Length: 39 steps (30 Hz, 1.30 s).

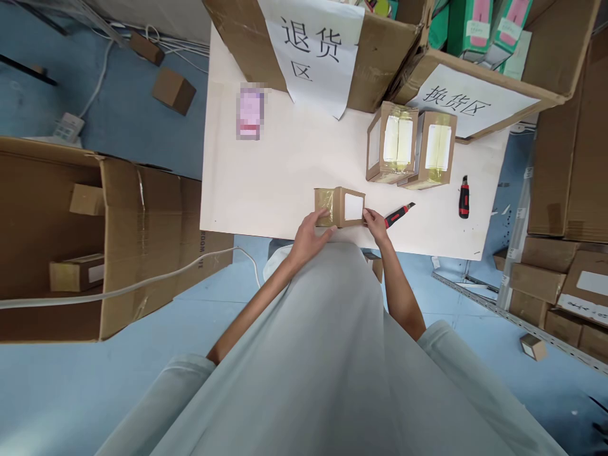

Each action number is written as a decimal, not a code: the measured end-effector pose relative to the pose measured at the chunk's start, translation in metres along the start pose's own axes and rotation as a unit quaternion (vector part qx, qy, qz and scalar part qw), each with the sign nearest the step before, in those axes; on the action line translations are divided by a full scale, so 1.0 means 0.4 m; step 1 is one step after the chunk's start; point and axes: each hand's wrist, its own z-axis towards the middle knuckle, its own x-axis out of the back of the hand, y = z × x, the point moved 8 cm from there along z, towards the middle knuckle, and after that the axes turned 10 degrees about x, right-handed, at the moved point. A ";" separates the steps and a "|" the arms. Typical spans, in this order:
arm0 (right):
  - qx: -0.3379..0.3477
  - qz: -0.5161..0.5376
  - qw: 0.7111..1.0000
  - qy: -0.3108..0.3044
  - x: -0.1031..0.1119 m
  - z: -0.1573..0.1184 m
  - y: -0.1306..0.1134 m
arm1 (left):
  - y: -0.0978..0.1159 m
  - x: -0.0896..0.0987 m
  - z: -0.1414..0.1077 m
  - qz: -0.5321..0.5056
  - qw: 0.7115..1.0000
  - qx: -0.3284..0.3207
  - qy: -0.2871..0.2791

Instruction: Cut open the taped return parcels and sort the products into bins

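Observation:
A small cardboard box [352, 207] with a white label and yellowish tape over its left end lies near the table's front edge. My left hand [311, 237] grips its taped left end, with the thumb along the near side. At the right end, my right hand [376, 227] has its fingers closed on the box's edge; the fingertips are partly hidden. Just right of that hand lies a red and black utility knife [399, 215], its tip pointing away to the right. A second utility knife [464, 197] rests farther right on the white table [285, 168].
Two taped, labelled boxes [392, 142] stand at the back right. Behind them are large open cartons [380, 69] with paper signs. A blurred pink packet [250, 114] lies back left. Left of the table, an open carton [123, 240] holds small boxes; a white cable [166, 272] crosses it.

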 end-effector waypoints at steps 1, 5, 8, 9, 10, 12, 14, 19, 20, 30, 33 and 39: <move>-0.003 -0.004 1.000 -0.002 0.005 0.001 0.005 | 0.015 -0.006 -0.004 0.008 1.000 -0.007 -0.006; 0.002 -0.007 1.000 -0.009 0.006 0.001 0.004 | 0.022 -0.001 -0.001 0.029 0.999 -0.012 0.016; 0.012 -0.003 1.000 -0.016 -0.016 0.002 -0.011 | -0.030 0.028 0.013 0.029 0.997 0.022 0.061; 0.017 -0.005 1.000 -0.018 -0.027 0.002 -0.020 | -0.055 0.040 0.017 0.026 0.996 0.040 0.078; 0.023 -0.011 0.999 -0.021 -0.040 0.002 -0.030 | -0.083 0.051 0.021 0.020 0.994 0.063 0.092; 0.035 -0.036 0.998 -0.031 -0.071 -0.002 -0.059 | -0.143 0.067 0.029 0.005 0.988 0.114 0.101; 0.048 -0.071 0.995 -0.053 -0.107 -0.017 -0.099 | -0.194 0.075 0.037 -0.009 0.985 0.150 0.086; 0.136 -0.131 0.976 -0.107 -0.191 -0.124 -0.263 | -0.254 0.114 0.054 -0.002 0.986 0.147 0.076; 0.164 -0.135 0.970 -0.122 -0.212 -0.153 -0.301 | -0.265 0.128 0.055 -0.001 0.985 0.151 0.086; 0.313 -0.145 0.907 -0.243 -0.367 -0.261 -0.448 | -0.363 0.231 0.069 -0.018 0.967 0.225 0.122; 0.275 -0.152 0.928 -0.199 -0.312 -0.214 -0.407 | -0.378 0.217 0.064 -0.021 0.959 0.261 0.110; 0.105 -0.120 0.983 -0.096 -0.168 -0.115 -0.226 | -0.346 0.113 0.062 -0.017 0.968 0.246 0.055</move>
